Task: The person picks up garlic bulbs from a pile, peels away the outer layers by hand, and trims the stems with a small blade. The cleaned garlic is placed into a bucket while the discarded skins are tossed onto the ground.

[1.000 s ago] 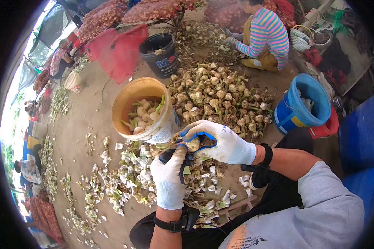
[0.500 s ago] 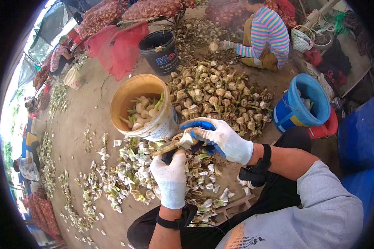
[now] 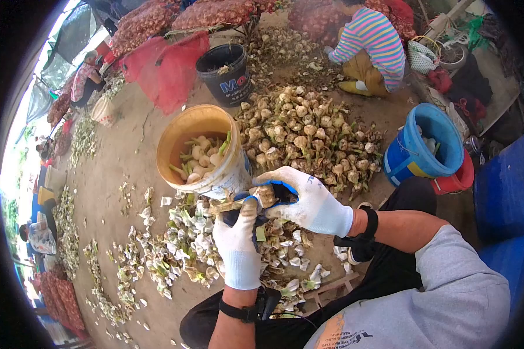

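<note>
Both of my hands wear white gloves with blue palms and meet on one garlic bulb (image 3: 266, 195). My left hand (image 3: 236, 232) is closed round its dry stem (image 3: 227, 206), which points left. My right hand (image 3: 303, 196) grips the bulb from the right, with thumb and fingers around it; part of the bulb is hidden. Just beyond stands a yellowish bucket (image 3: 167, 136) holding peeled garlic bulbs (image 3: 202, 157) with green stems. A heap of unpeeled garlic (image 3: 308, 131) lies behind my right hand. Peeled-off skins (image 3: 180, 238) cover the ground below my hands.
A black bucket (image 3: 230, 90) stands behind the yellowish one. On the right, a blue bucket (image 3: 399, 154) sits by a red basin (image 3: 461, 180). A co-worker in a striped top (image 3: 375, 41) crouches beyond the heap. Red net sacks (image 3: 212, 13) line the back.
The bulb has turned in my hands, and my right fingers now wrap its side with the brownish skin showing. The striped co-worker's arm has drawn back.
</note>
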Available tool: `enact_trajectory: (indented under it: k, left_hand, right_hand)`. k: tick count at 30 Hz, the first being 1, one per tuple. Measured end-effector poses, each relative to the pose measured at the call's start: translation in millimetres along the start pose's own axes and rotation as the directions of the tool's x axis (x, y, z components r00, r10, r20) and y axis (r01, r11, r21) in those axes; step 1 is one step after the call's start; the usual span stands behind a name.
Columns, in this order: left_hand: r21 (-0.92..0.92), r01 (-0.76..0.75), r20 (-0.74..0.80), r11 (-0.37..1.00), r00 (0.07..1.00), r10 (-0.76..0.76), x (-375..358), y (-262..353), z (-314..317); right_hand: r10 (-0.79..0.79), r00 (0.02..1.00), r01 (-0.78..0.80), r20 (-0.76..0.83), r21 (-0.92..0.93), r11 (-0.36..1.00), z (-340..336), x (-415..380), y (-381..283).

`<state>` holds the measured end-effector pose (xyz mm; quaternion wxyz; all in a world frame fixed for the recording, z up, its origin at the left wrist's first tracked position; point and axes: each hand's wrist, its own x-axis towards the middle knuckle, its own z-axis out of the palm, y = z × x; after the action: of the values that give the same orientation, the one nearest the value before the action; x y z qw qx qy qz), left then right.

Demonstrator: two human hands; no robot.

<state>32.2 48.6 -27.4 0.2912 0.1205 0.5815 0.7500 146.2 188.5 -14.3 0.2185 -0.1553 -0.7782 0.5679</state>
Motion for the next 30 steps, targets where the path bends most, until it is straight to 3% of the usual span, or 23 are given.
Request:
enact_trajectory:
  k: [1,2,5,9,10,12,13,15,18,19,21,22,23,24,25,26,27,29,30]
  left_hand:
    - [-0.021,0.041,0.028,0.999,0.999,-0.041,0.9,-0.3,-2.8]
    - [0.003,0.016,0.034,1.000,0.999,-0.016,-1.2,3.3,-0.6]
    - [0.160,0.006,0.030,0.987,1.000,-0.011,-1.6,-0.4,-4.1]
    - [0.182,0.008,0.024,0.983,1.000,-0.013,-3.3,8.9,-2.1]
    - [0.239,-0.063,0.061,0.969,0.997,0.050,-3.4,11.3,-3.1]
    - [0.292,-0.135,0.104,0.947,0.989,0.109,-4.3,11.2,-3.6]
    - [0.349,-0.177,0.120,0.920,0.982,0.143,-5.8,9.7,-3.6]
    - [0.406,-0.215,0.146,0.888,0.975,0.169,-7.6,5.9,-0.9]
    - [0.301,-0.204,0.087,0.931,0.979,0.186,-6.3,1.6,2.1]
    - [0.301,-0.142,0.066,0.943,0.990,0.128,-6.3,1.1,0.5]
    - [0.300,-0.082,0.044,0.951,0.996,0.072,-7.2,2.1,-1.8]
    - [0.318,-0.093,0.057,0.944,0.995,0.079,-8.2,2.9,-1.8]
    - [0.335,-0.104,0.072,0.936,0.994,0.084,-9.0,3.1,-1.4]
    - [0.223,-0.131,0.048,0.966,0.991,0.124,-7.5,3.3,2.7]
    - [0.223,-0.131,0.049,0.966,0.991,0.123,-8.1,5.3,1.1]
    - [0.097,-0.027,0.068,0.995,0.997,0.021,-8.1,9.4,-1.7]
    - [-0.026,0.079,0.104,0.997,0.992,-0.076,-7.6,13.8,-2.1]
    - [-0.109,0.108,0.115,0.988,0.989,-0.095,-8.0,16.7,1.7]
    - [-0.116,0.077,0.087,0.990,0.994,-0.067,-7.9,15.7,1.9]
  right_hand:
    - [-0.046,0.999,0.047,0.008,-0.077,0.996,1.6,-1.0,2.7]
    - [-0.011,1.000,0.010,0.004,0.033,0.999,3.0,-1.5,5.0]
    - [0.018,1.000,-0.020,0.024,0.078,0.997,-0.1,-1.0,4.3]
    - [-0.018,1.000,0.016,0.022,0.098,0.995,0.7,-1.8,5.2]
    - [0.055,0.997,-0.066,0.056,0.211,0.975,-2.1,-1.6,0.8]
    - [0.163,0.976,-0.207,0.142,0.400,0.893,-7.4,4.5,2.3]
    - [0.207,0.958,-0.285,0.197,0.597,0.750,-7.7,6.8,9.8]
    - [0.292,0.916,-0.400,0.274,0.663,0.633,-9.0,7.6,12.9]
    - [0.325,0.901,-0.432,0.286,0.638,0.637,-7.7,8.1,16.5]
    - [0.323,0.902,-0.431,0.286,0.640,0.636,-9.1,8.2,14.8]
    - [0.243,0.940,-0.308,0.239,0.286,0.907,-12.8,9.7,6.6]
    - [0.141,0.981,-0.176,0.129,0.312,0.934,-4.2,7.0,16.2]
    - [0.142,0.982,-0.175,0.128,0.311,0.934,-7.1,7.9,15.0]
    - [0.202,0.954,-0.277,0.221,0.401,0.873,-12.3,9.6,12.6]
    - [0.247,0.915,-0.379,0.318,0.474,0.794,-15.6,9.8,11.2]
    - [0.281,0.890,-0.450,0.360,0.591,0.669,-16.5,9.0,13.0]
    - [0.278,0.893,-0.444,0.355,0.594,0.670,-17.0,9.6,18.3]
    - [0.224,0.888,-0.457,0.401,0.722,0.520,-14.7,12.2,40.2]
    - [0.099,0.957,-0.278,0.272,0.767,0.579,-3.4,19.9,45.1]
